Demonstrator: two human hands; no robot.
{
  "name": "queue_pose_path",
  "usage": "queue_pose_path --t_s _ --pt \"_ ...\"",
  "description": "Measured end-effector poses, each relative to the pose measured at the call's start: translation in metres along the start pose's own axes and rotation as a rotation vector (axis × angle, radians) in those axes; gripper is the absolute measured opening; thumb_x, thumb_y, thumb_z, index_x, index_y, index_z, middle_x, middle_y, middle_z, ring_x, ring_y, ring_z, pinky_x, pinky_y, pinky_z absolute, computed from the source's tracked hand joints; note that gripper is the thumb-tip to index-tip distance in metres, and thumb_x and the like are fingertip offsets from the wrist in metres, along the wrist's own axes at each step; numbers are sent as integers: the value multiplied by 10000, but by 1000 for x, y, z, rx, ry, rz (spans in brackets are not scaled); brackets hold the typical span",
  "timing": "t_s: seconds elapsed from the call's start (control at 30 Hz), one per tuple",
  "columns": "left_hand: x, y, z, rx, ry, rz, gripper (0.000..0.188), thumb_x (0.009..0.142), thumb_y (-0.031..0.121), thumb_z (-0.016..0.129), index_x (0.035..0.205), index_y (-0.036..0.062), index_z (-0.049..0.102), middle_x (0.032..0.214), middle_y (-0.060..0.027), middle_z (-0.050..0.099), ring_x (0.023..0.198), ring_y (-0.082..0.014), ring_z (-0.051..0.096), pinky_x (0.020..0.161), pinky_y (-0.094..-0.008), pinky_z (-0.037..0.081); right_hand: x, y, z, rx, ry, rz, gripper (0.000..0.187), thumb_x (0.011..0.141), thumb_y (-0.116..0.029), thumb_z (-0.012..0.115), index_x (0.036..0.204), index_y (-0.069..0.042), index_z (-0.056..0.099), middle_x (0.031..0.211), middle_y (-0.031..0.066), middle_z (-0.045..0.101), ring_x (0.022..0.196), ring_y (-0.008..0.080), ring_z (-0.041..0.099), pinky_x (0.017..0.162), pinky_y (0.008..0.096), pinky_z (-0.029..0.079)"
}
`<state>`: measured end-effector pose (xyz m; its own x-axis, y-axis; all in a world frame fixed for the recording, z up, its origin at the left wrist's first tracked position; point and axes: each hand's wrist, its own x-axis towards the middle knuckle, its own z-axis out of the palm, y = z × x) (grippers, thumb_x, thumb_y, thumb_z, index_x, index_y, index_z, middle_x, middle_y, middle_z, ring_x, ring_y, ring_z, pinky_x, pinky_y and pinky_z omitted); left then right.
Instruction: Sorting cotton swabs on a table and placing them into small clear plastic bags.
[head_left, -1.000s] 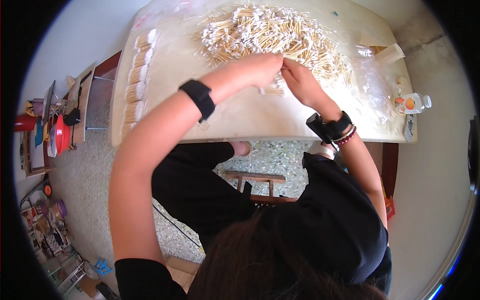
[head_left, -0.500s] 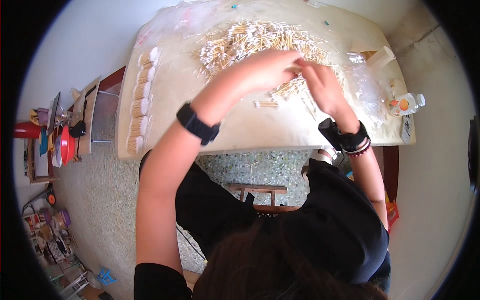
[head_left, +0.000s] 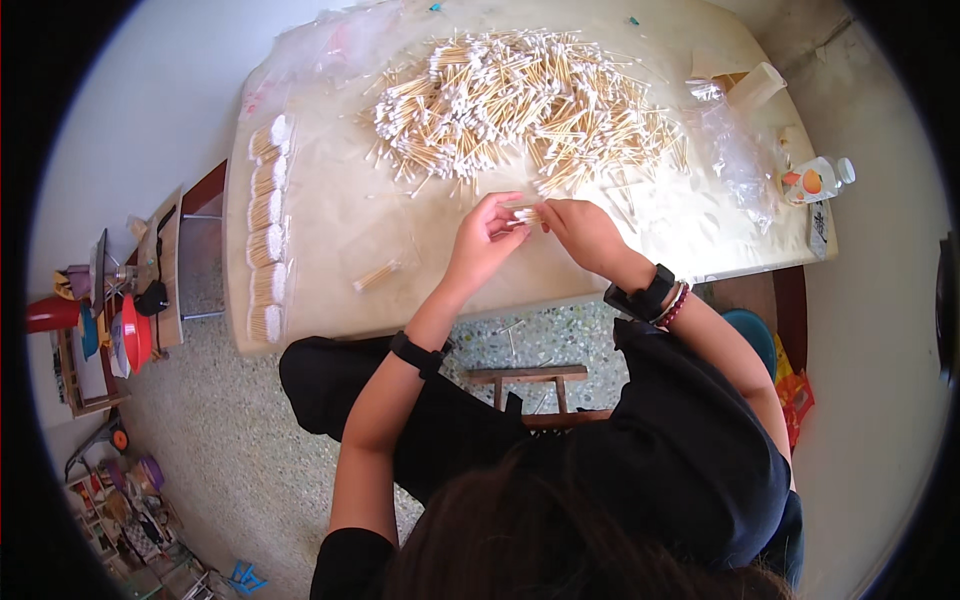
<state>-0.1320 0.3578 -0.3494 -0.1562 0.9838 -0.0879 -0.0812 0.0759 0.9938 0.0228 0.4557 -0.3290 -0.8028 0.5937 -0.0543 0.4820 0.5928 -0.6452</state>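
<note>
A small bunch of cotton swabs (head_left: 525, 216) is held between my two hands at the near edge of a big heap of loose cotton swabs (head_left: 500, 100). My left hand (head_left: 486, 238) curls its fingers around the bunch from the left. From the right, my right hand (head_left: 588, 236) pinches at the bunch's other end; its fingertips partly hide it. Left of my left hand, a small bundle of cotton swabs (head_left: 376, 276) lies flat on the table.
Several bundles of swabs (head_left: 265, 243) form a row along the table's (head_left: 330, 230) left side. At the right are clear plastic bags (head_left: 735, 150), a white roll (head_left: 757, 88), a bottle with an orange picture (head_left: 818, 182) and a small box (head_left: 818, 228). A wooden stool (head_left: 528, 376) stands below.
Both hands have drawn back from over the heap toward me, now holding swabs between them. A small bundle lies farther left than the one seen before. The view has shifted slightly.
</note>
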Motion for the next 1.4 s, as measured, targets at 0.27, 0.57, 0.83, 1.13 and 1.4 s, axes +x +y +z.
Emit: queue_pose_path --t_s 0.27,0.57,0.83,1.13,1.4 --pt "-14 -24 0 -45 70 16 273 862 -7 596 1130 -45 570 1072 -96 627 944 -113 600 837 -235 480 -10 8 24 141 105 -52 225 943 -205 416 1081 -49 501 808 209 623 755 396 594 677 478 460" --pt "-21 -24 10 155 146 113 159 853 -24 587 1003 -33 639 972 -93 657 856 -139 634 805 -247 505 -16 5 19 149 165 -215 364 884 -85 477 1244 -52 430 1032 214 573 944 383 555 792 442 449" --pt "-18 9 16 890 223 375 177 824 63 641 999 47 656 985 -80 647 992 -177 586 844 -327 474 -28 6 2 -242 121 -336 482 842 -109 525 1294 2 404 1296 174 443 1238 327 393 1024 423 326" --pt "-5 68 -15 151 47 36 293 900 75 506 1181 3 547 1085 -100 629 1009 -170 587 895 -305 445 -58 11 12 -476 -26 -369 631 894 -275 513 1378 47 271 1450 187 267 1355 317 247 1097 445 227" --pt "-42 8 26 1295 -233 195 640 898 235 534 1397 -40 242 1475 -178 232 1378 -325 192 1114 -454 179 -57 20 21 -434 -25 -349 681 898 -350 511 1400 25 245 1466 177 247 1362 321 234 1102 447 215"
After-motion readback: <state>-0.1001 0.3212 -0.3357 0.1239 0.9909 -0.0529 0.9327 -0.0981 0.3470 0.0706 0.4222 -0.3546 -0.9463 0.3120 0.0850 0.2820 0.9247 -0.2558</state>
